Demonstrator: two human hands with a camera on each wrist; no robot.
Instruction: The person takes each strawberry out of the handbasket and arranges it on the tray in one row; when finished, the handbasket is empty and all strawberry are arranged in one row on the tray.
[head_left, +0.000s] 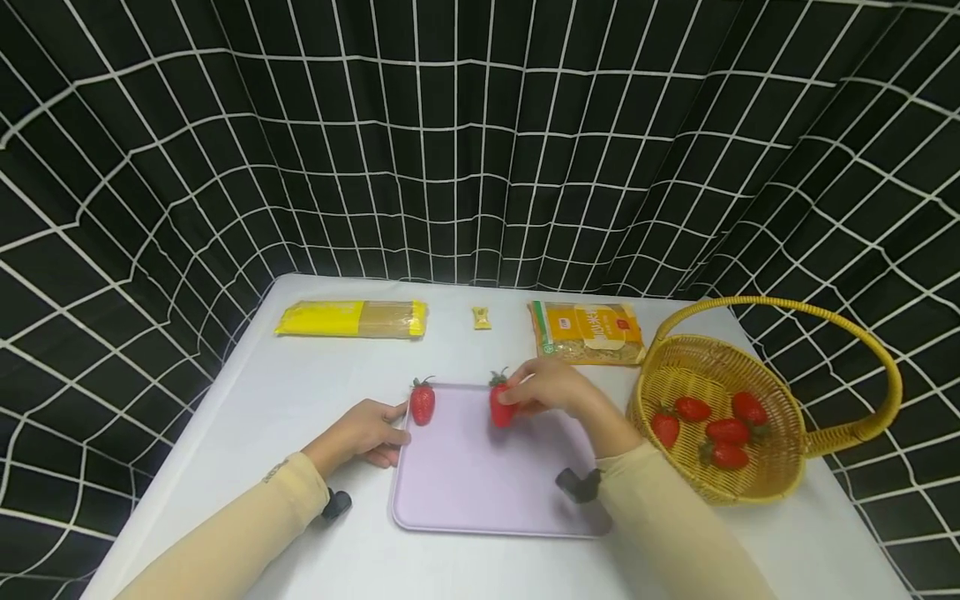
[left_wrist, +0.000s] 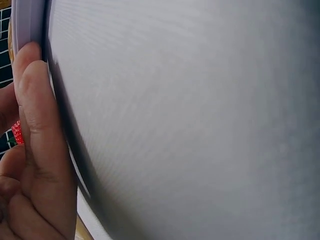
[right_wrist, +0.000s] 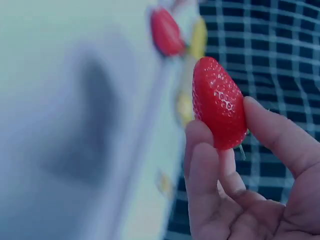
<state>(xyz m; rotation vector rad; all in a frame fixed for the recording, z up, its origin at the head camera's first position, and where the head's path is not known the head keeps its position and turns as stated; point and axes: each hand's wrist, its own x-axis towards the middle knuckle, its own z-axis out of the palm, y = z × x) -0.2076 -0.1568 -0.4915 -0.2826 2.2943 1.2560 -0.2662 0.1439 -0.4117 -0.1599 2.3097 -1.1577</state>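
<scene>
Held strawberry [right_wrist: 217,102], pinched by the right hand [head_left: 553,387] above a lilac tray [head_left: 480,492].
The grip is formed by thumb and fingers over the tray's far edge. The tray's left edge is touched by the left hand [head_left: 366,427], its fingers straightened. A second strawberry [head_left: 423,405] is set in the tray's far left corner; five strawberries [head_left: 727,432] are contained in a wicker basket [head_left: 681,377] near the worktop's [head_left: 450,361] right edge. A noodle packet [head_left: 322,319], wrapped sweet [head_left: 482,317] and grain packet [head_left: 592,332] are ranged along its far edge.

Tray [head_left: 480,487]: lilac, rectangular, lay flat.
Held strawberry [right_wrist: 215,100]: glossy, red, was pinched above the tray's far side.
Corner strawberry [head_left: 422,405]: red, lay far left, leaves away.
</scene>
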